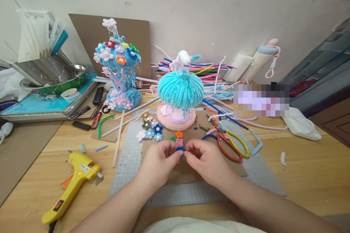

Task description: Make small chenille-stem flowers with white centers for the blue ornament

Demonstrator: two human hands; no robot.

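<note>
Pale cloth [202, 225] lies nearest us, at the lower edge, and two bare forearms [117, 200] reach past it over the grey mat [164, 198]. Our left hand [161, 158] and right hand [206, 158] come close together above the cardboard [191, 171]. Both are closed, thumb against forefinger, pinching the short blue strip [180, 149] between them. Our fingers hide part of it, so we cannot tell whether its ends meet.

The blue strip sits just in front of the pink flower [179, 142], with the orange flower [179, 134] behind that and the green flower [172, 138] to the left. Farther left lies the flower group [158, 129]; beyond the hands stands the turquoise dome [180, 89] on its pink base [165, 123].

We judge the step in hand to be shaping: bending or curling the blue strip by touch. The next move seems to call for a steady pinch on one side and a small turn on the other, without crushing the pile. For that we need neither the scissors [224, 131], to the right on the mat, nor the glue gun [80, 174], lying on the table [101, 218] to the left.
</note>
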